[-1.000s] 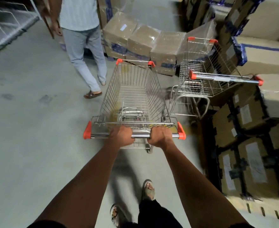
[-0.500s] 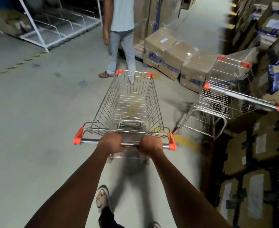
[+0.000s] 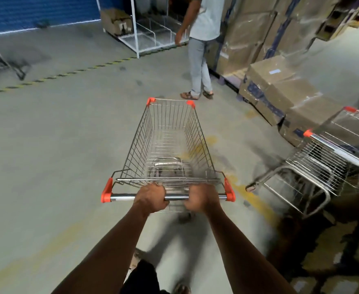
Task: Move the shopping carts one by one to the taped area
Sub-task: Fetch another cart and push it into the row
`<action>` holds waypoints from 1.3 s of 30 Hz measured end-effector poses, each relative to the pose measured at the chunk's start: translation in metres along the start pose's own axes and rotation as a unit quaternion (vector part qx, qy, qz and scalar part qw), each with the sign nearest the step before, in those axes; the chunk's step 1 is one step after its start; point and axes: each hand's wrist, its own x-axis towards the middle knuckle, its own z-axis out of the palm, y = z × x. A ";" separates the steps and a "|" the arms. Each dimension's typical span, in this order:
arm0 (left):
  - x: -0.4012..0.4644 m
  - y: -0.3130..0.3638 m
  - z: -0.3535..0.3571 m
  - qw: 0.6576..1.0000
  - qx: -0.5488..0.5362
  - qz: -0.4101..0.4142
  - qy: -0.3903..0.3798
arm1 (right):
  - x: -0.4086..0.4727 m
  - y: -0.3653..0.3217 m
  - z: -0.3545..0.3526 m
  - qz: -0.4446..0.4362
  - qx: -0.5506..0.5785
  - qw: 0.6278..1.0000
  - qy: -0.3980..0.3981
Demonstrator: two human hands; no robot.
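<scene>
Gripping: left hand and right hand are curling tightly round the handle bar of the shopping cart, which is standing on open concrete floor.
Collision risk: a person is standing just past the cart's nose; pushing straight on is likely heading into their heels.
Side risk: a second cart is sitting near on the right; swinging wide is risking a clip.
Writing: nothing is reading legibly; the box label is blurring out.

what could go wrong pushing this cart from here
1. A person stands just beyond the cart's front end; pushing straight on could clip their heels.
2. A second cart and stacked boxes sit close on the right; a rightward swing may snag them.
Both the left hand and right hand grip the handle, so steering looks manageable.
</scene>
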 end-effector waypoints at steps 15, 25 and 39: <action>-0.041 -0.104 0.007 0.985 -0.062 -0.154 0.036 | 0.087 -0.119 -0.018 -0.106 -0.082 0.991 -0.008; 0.001 -0.207 -0.003 0.977 -0.089 -0.189 0.038 | 0.189 -0.186 -0.042 -0.140 -0.101 0.985 -0.026; 0.099 -0.336 -0.036 0.958 -0.198 -0.207 0.010 | 0.350 -0.239 -0.082 -0.173 -0.121 0.977 -0.026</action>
